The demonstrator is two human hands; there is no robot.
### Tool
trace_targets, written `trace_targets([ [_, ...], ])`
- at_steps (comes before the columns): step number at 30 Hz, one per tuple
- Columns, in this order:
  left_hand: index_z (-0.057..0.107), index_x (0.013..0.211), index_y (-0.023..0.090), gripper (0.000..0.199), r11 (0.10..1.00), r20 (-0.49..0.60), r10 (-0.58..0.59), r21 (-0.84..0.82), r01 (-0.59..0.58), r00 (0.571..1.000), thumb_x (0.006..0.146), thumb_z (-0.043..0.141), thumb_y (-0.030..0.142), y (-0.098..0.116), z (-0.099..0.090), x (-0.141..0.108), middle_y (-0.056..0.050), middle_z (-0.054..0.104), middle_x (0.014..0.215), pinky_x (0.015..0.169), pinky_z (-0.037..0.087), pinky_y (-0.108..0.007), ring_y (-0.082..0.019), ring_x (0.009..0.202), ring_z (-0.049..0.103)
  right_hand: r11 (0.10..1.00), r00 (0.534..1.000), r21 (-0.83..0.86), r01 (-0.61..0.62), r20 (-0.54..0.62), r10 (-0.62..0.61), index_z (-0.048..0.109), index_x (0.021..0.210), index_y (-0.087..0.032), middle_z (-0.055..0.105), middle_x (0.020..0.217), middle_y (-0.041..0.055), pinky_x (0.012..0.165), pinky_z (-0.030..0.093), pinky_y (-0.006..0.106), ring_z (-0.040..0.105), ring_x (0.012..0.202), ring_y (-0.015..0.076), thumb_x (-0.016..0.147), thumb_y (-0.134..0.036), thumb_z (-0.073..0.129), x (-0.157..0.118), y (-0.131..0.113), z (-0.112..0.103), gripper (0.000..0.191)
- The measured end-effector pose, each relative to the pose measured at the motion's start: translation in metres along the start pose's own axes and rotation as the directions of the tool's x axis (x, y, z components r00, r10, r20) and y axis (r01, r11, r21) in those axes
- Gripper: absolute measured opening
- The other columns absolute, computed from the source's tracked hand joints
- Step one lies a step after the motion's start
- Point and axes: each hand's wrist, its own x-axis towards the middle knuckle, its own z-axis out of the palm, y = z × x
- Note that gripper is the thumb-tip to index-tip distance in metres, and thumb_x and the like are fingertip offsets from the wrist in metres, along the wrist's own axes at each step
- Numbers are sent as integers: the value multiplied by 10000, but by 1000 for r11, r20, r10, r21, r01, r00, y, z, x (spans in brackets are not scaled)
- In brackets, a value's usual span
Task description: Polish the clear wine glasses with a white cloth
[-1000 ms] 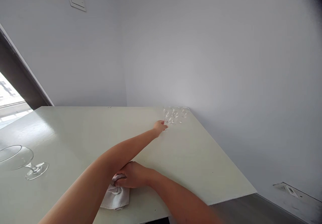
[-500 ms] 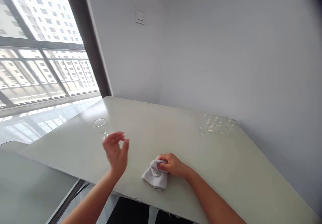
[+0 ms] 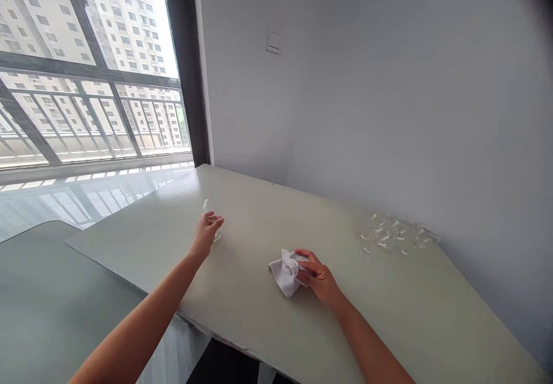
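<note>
Head view, single entry.

Item 1: left grip [image 3: 206, 231], a bare hand on an arm rising from the lower left corner, just left of frame centre. Fingers are half curled and partly open around a clear stemmed wine glass [image 3: 207, 205]. The rim shows above the fingers and the foot just below them. The hand hides most of the glass, so it cannot be told whether the grip has hold of it or only touches it.

Item 2: right grip [image 3: 318, 277], a bare hand on an arm rising from the lower right, at centre right. Fingers are bent and closed on the bunched side of a crumpled white cotton cloth [image 3: 283, 274], which lies on the surface.

Item 3: pale grey-green counter [image 3: 259, 309], running diagonally across the lower frame. It carries both items above, well apart from each other.

Item 4: scatter of clear glass shards [image 3: 391, 233], at the far right of the counter, near the wall and well away from both hands.

Surroundings: large barred window [image 3: 86, 84], upper left; white wall switch plate [image 3: 273, 42], upper centre.

Handling note, as a judgement: a light, steady hold suits thin glass, and bare skin is best kept off the shards.
</note>
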Motion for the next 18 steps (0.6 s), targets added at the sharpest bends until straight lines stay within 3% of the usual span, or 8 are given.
trace_targets([
  [4, 464, 977, 192, 436, 997, 205, 83, -6, -83, 975, 620, 656, 353, 9, 50, -16, -38, 581, 921, 662, 411, -262, -139, 790, 548, 972, 980, -226, 62, -168, -101, 671, 980, -295, 283, 1366, 36, 773, 449, 316, 550, 870, 162, 765, -438, 546, 0, -3, -11, 288],
  [7, 454, 923, 204, 351, 984, 331, 156, 29, -176, 931, 645, 634, 323, 15, 93, -30, -22, 579, 919, 642, 395, -247, -112, 720, 531, 996, 982, -90, 7, -186, -23, 683, 940, -253, 384, 1310, 61, 583, 462, 271, 556, 769, 153, 721, -469, 585, 2, -1, -22, 323],
  [10, 430, 877, 215, 268, 954, 397, 229, 91, -286, 889, 682, 592, 303, 15, 133, -42, 1, 573, 887, 609, 374, -234, -95, 652, 497, 971, 966, 233, -56, -232, 112, 671, 861, -189, 599, 876, 65, 406, 361, 231, 481, 524, 104, 688, -509, 605, 4, 4, -34, 370],
  [12, 417, 890, 221, 252, 927, 391, 278, 132, -352, 877, 699, 567, 291, 10, 154, -49, 16, 557, 845, 598, 361, -232, -91, 614, 469, 929, 955, 364, -73, -244, 171, 651, 819, -168, 535, 609, 9, 385, 336, 228, 429, 448, 94, 684, -519, 605, 5, 7, -40, 379],
  [13, 411, 925, 225, 267, 914, 382, 298, 148, -377, 875, 708, 554, 287, 6, 162, -53, 21, 547, 830, 598, 357, -234, -92, 602, 459, 925, 952, 370, -87, -242, 187, 646, 822, -163, 509, 569, -2, 388, 338, 230, 433, 445, 99, 684, -521, 604, 6, 9, -43, 386],
  [15, 381, 1034, 234, 347, 892, 374, 328, 180, -415, 867, 724, 529, 282, -5, 172, -58, 22, 533, 824, 605, 356, -242, -101, 597, 452, 959, 946, 258, -119, -263, 189, 649, 890, -167, 562, 681, 32, 408, 360, 240, 487, 504, 122, 693, -521, 590, 7, 12, -48, 409],
  [18, 328, 1156, 235, 464, 844, 389, 383, 222, -489, 838, 732, 516, 266, -19, 174, -63, 7, 536, 844, 649, 370, -268, -127, 640, 466, 978, 919, -144, -153, -384, 87, 663, 970, -220, 513, 1142, 94, 523, 426, 279, 562, 735, 172, 730, -502, 542, 7, 15, -52, 390],
])
